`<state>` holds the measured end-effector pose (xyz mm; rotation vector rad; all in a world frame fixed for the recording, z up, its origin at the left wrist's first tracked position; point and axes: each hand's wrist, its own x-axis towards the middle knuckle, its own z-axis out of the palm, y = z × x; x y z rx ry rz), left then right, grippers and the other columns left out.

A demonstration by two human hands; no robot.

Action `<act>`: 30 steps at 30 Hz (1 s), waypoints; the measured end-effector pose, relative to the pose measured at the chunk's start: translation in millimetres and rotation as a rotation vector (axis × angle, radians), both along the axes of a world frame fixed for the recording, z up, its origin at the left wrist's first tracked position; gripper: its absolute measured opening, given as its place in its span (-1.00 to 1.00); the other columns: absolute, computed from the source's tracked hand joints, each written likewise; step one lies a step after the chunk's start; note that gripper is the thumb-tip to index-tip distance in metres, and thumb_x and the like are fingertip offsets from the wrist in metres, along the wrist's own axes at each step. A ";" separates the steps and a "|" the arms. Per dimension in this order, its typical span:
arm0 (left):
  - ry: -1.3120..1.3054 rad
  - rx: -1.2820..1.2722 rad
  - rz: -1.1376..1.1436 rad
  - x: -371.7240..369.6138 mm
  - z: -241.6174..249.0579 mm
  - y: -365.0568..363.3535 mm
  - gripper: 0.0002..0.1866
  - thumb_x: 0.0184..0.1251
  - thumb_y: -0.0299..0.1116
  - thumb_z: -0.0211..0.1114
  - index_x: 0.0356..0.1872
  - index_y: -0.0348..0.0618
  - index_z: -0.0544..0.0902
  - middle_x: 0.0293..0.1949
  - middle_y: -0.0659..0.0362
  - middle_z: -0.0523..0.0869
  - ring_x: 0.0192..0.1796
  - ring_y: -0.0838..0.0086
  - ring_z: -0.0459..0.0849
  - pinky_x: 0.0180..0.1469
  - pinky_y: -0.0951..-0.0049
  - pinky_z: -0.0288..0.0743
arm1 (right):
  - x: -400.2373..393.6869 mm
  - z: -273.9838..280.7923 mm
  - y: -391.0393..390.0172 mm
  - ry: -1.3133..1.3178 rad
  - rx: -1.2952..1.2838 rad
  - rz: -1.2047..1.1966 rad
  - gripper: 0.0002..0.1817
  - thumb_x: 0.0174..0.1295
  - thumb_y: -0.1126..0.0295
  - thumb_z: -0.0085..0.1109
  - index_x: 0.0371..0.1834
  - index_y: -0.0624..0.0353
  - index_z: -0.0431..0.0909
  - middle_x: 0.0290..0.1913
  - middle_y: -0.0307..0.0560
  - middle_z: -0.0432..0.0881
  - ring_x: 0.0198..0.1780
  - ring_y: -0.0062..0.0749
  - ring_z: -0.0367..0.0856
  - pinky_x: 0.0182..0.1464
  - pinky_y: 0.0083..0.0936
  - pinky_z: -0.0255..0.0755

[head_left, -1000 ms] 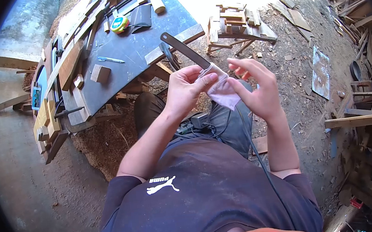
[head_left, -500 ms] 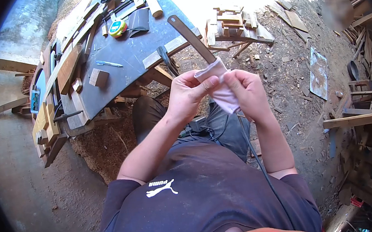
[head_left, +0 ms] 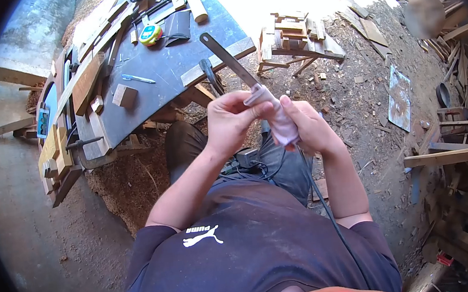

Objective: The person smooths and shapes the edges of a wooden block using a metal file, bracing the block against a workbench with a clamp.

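Note:
A long flat metal blade (head_left: pixel 228 60) with a hole near its rounded tip points up and left, away from my body. Its lower end is wrapped in a pale pink cloth (head_left: pixel 280 120). My left hand (head_left: pixel 235 119) pinches the upper edge of the cloth between thumb and fingers. On the other side, my right hand (head_left: pixel 312 127) is closed against the lower part of the wrap, its thumb lying along the cloth. The covered end of the blade is hidden.
A dark worktable (head_left: pixel 150 95) at upper left carries a tape measure (head_left: pixel 150 34), a pen (head_left: pixel 138 78), a wooden block (head_left: pixel 124 95) and a clamp (head_left: pixel 211 76) at its edge. A small wooden stand (head_left: pixel 297 41) is ahead. A black cable (head_left: pixel 330 210) hangs beside my right arm.
The cloth has gone from loose and spread to rolled more tightly around the blade's lower end. The blade has shifted slightly left and down, and my right hand has turned around the wrap.

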<state>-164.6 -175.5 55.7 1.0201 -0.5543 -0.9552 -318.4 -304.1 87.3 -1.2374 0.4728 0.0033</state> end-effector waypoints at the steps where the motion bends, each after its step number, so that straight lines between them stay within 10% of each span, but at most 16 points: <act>1: -0.012 -0.003 0.052 3.9 0.0 -2.0 -0.85 0.23 -0.58 0.53 -0.20 -0.31 0.76 -0.22 0.10 0.84 -0.17 0.47 0.80 -0.07 0.40 0.68 | 1.6 -9.0 -0.1 -0.153 -0.016 -0.017 -0.61 0.64 0.13 -0.08 -0.03 0.28 0.57 -0.46 -0.20 0.65 -0.49 -0.66 0.61 -0.46 -0.65 0.46; 4: -0.012 -0.022 0.103 13.9 3.2 -2.8 -0.72 0.23 -0.53 0.56 -0.12 -0.28 0.63 -0.28 0.11 0.82 -0.21 0.52 0.80 -0.18 0.47 0.68 | 12.0 12.4 23.8 -0.202 -0.265 -0.184 -0.65 0.58 0.36 0.01 0.33 0.24 0.42 -0.33 -0.14 0.72 -0.47 -0.59 0.65 -0.44 -0.61 0.51; 5: 0.011 -0.030 0.083 15.2 9.7 -2.2 -0.66 0.23 -0.51 0.57 -0.08 -0.25 0.58 -0.28 0.11 0.82 -0.21 0.53 0.79 -0.19 0.47 0.68 | 11.7 15.0 23.4 -0.205 -0.346 -0.121 -0.35 0.49 0.55 0.02 0.63 0.08 0.12 -0.23 -0.09 0.74 -0.49 -0.60 0.64 -0.47 -0.62 0.53; 11: 0.085 0.000 -0.022 31.5 4.1 3.9 -0.66 0.44 -0.33 0.43 0.05 -0.18 0.47 -0.26 0.09 0.83 -0.21 0.56 0.78 -0.20 0.49 0.65 | 24.4 24.9 24.2 -0.160 -0.249 -0.047 -0.30 0.54 0.51 -0.06 0.71 -0.05 -0.01 -0.22 -0.14 0.71 -0.57 -0.71 0.54 -0.59 -0.73 0.46; 16: -0.984 0.218 0.432 65.9 20.4 13.8 -0.77 0.42 -0.39 0.38 -0.01 -0.24 0.62 -0.18 0.08 0.84 -0.15 0.37 0.84 -0.11 0.46 0.65 | 53.4 -4.6 4.3 -0.193 -1.196 -0.174 -0.33 0.44 0.55 0.02 0.63 0.04 0.20 -0.35 0.05 0.72 -0.51 -0.33 0.66 -0.42 -0.35 0.52; 17: -1.113 0.263 0.414 81.8 19.9 15.0 -0.76 0.40 -0.35 0.40 -0.03 -0.24 0.64 -0.13 0.06 0.83 -0.08 0.29 0.82 -0.04 0.38 0.65 | 58.4 -8.9 -0.5 -0.142 -1.223 -0.189 -0.35 0.35 0.58 0.05 0.56 0.15 0.29 -0.36 0.22 0.69 -0.39 0.00 0.72 -0.27 -0.12 0.51; 21: -1.443 0.253 0.374 120.5 11.2 -4.7 -0.66 0.33 -0.18 0.42 -0.04 -0.22 0.69 0.04 0.03 0.75 0.15 0.11 0.70 0.19 0.16 0.57 | 70.5 -18.2 -9.0 0.027 -1.444 -0.076 -0.36 0.28 0.55 0.03 0.50 0.33 0.32 -0.30 0.35 0.67 -0.22 0.21 0.71 -0.12 -0.01 0.58; 30: -1.290 0.481 0.068 118.9 3.1 -64.6 -0.64 0.20 -0.21 0.48 -0.06 -0.21 0.77 -0.05 -0.07 0.76 0.06 0.05 0.73 0.17 0.19 0.58 | 55.3 -15.1 28.9 0.263 -1.532 -0.082 -0.27 0.28 0.58 0.06 0.59 0.20 0.22 -0.34 0.31 0.66 -0.31 0.21 0.69 -0.17 0.02 0.54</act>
